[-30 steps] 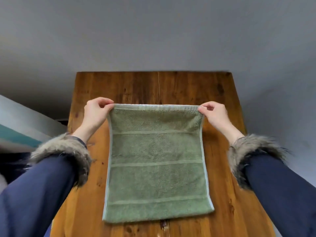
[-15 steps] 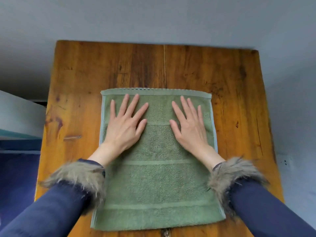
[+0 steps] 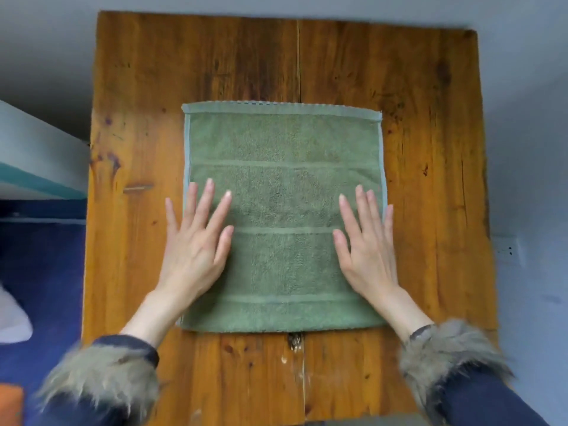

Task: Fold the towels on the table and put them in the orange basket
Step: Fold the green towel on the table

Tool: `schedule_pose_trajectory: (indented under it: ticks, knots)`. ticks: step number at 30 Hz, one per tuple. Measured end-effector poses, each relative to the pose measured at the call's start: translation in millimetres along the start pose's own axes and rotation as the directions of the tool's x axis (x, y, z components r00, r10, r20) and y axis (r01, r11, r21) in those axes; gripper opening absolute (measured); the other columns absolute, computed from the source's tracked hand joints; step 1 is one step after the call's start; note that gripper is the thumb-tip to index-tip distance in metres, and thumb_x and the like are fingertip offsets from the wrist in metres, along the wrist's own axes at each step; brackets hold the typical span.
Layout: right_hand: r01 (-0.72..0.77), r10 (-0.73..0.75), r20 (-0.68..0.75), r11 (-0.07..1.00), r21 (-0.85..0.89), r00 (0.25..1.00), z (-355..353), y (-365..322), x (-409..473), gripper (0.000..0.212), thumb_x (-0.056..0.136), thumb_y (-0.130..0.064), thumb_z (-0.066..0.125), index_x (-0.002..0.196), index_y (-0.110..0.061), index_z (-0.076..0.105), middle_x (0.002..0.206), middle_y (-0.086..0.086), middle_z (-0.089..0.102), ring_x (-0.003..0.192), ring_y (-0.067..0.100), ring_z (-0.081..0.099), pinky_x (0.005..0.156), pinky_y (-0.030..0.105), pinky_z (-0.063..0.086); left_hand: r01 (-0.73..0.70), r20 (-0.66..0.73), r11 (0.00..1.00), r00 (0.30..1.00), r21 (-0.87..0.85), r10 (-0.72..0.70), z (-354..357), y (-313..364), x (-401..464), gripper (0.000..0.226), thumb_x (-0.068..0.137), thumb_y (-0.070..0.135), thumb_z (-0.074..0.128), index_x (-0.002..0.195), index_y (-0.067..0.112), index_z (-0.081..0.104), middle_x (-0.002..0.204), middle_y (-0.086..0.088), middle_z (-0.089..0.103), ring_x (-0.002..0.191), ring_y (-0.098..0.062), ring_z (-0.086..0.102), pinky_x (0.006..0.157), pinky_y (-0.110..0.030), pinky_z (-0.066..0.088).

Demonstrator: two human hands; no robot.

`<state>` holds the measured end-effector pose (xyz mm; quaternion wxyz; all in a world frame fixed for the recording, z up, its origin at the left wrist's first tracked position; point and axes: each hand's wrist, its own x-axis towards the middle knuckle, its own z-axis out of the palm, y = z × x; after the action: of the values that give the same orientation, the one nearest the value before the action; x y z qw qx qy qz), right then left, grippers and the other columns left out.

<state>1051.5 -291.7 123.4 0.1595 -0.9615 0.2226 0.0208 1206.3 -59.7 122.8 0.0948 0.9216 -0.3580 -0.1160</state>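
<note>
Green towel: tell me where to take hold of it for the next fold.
Pinch the green towel at its two near corners, coming from the near edge. It lies flat and square on the table, and the left hand and right hand already rest open along its side hems, close to those corners. Lifting there would probably carry the near edge over to the far hem.

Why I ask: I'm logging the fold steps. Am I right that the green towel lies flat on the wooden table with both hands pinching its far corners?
Not quite. In the head view the green towel lies flat on the wooden table, but the left hand and right hand rest open and flat on its side edges.
</note>
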Motion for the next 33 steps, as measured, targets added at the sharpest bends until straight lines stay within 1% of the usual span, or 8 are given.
schedule_pose_trajectory:
  ticks: [13,16,18,20,23,27,29,33]
  knots:
    - [-0.015,0.070,0.225,0.972,-0.235,0.972,14,46,-120,0.054,0.099,-0.044,0.013,0.148,-0.022,0.007,0.157,0.003,0.008,0.145,0.017,-0.001,0.115,0.047,-0.008,0.065,0.148,0.998,0.987,0.016,-0.067,37,0,-105,0.053,0.098,0.041,0.019,0.149,0.026,0.013,0.158,-0.004,0.004,0.145,-0.020,-0.007,0.115,-0.045,-0.003]
    - [-0.154,0.172,0.123,0.977,-0.144,0.977,6,42,-128,0.056,0.094,-0.037,0.026,0.145,-0.014,0.028,0.154,0.007,0.024,0.143,0.022,0.017,0.116,0.044,-0.003,0.152,0.040,0.980,0.988,-0.132,-0.148,29,8,-113,0.048,0.098,0.023,0.041,0.145,0.017,0.031,0.154,-0.010,0.021,0.144,-0.024,0.010,0.115,-0.048,0.015]
    - [-0.294,0.294,0.005,0.956,-0.016,0.956,2,33,-136,0.046,0.091,-0.032,0.039,0.130,-0.009,0.050,0.135,0.011,0.049,0.127,0.028,0.042,0.110,0.046,0.022,0.287,-0.053,0.937,0.952,-0.200,-0.303,23,15,-125,0.045,0.092,0.013,0.054,0.135,0.008,0.045,0.141,-0.016,0.040,0.133,-0.032,0.033,0.106,-0.049,0.033]
    - [-0.489,0.503,-0.005,0.843,0.223,0.864,-3,19,-139,0.032,0.092,-0.027,0.052,0.117,-0.008,0.056,0.112,0.009,0.055,0.106,0.027,0.051,0.092,0.038,0.037,0.498,-0.044,0.819,0.847,-0.285,-0.530,21,17,-137,0.035,0.089,0.016,0.060,0.122,0.004,0.053,0.121,-0.017,0.052,0.116,-0.033,0.043,0.096,-0.045,0.036]
    - [-0.708,0.696,0.216,0.564,0.425,0.684,-3,10,-134,0.028,0.090,-0.031,0.058,0.107,-0.009,0.053,0.101,0.006,0.053,0.092,0.020,0.050,0.076,0.028,0.032,0.740,0.160,0.482,0.608,-0.469,-0.778,15,13,-143,0.029,0.087,0.025,0.064,0.106,0.004,0.061,0.099,-0.013,0.061,0.105,-0.034,0.052,0.096,-0.043,0.037]
    - [-0.797,0.777,0.297,0.397,0.455,0.556,0,12,-123,0.023,0.087,-0.031,0.061,0.095,-0.011,0.056,0.094,0.005,0.059,0.097,0.025,0.054,0.079,0.030,0.039,0.813,0.395,0.209,0.467,-0.543,-0.792,7,14,-140,0.034,0.081,0.038,0.069,0.098,0.009,0.066,0.092,-0.004,0.062,0.094,-0.026,0.056,0.096,-0.041,0.043]
    - [-0.828,0.799,0.347,0.304,0.470,0.491,1,16,-117,0.026,0.085,-0.027,0.066,0.101,-0.008,0.060,0.096,0.005,0.063,0.098,0.025,0.056,0.083,0.032,0.042,0.796,0.476,0.039,0.399,-0.604,-0.784,8,14,-137,0.037,0.079,0.038,0.072,0.096,0.006,0.066,0.085,-0.006,0.063,0.076,-0.021,0.055,0.081,-0.035,0.046]
    - [-0.813,0.774,0.527,-0.026,0.581,0.352,-6,20,-112,0.014,0.082,-0.008,0.068,0.094,-0.004,0.060,0.072,0.005,0.059,0.064,0.016,0.054,0.064,0.028,0.048,0.729,0.566,-0.222,0.264,-0.648,-0.781,8,11,-126,0.039,0.080,0.028,0.073,0.103,-0.002,0.065,0.088,-0.008,0.062,0.060,-0.013,0.048,0.063,-0.026,0.038]
